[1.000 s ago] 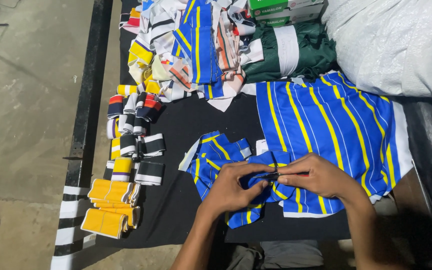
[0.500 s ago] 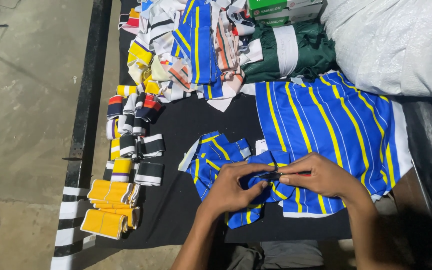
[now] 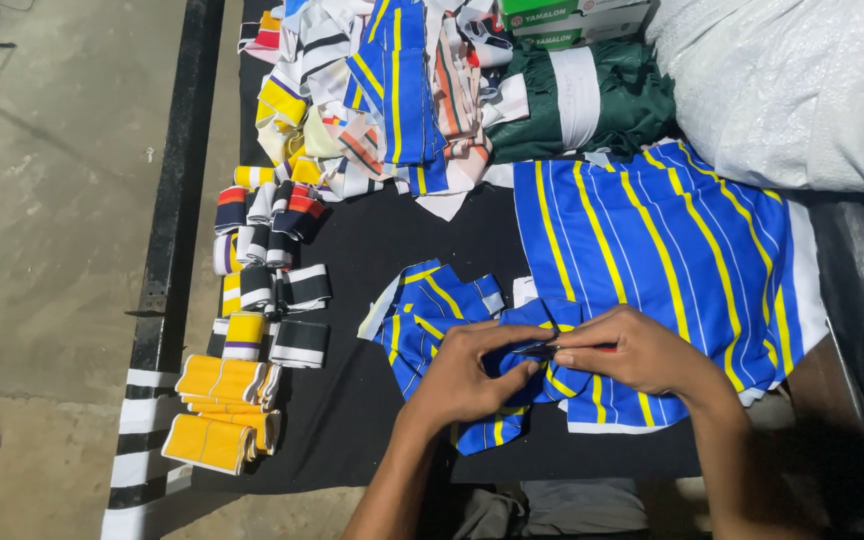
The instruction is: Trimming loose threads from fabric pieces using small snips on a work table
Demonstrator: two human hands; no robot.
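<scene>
My left hand pinches a small blue fabric piece with yellow stripes near the front of the black table. My right hand meets it from the right and holds a thin dark tool with a red handle, its tip at the cloth between my fingers. Under my right hand lies a stack of large blue panels with yellow and white stripes. What kind of tool it is I cannot make out.
Folded rib cuffs in black, white, red and yellow line the table's left side, with yellow ones at the front. A heap of mixed striped fabric and green cloth lie behind. A white plastic-wrapped bundle fills the back right.
</scene>
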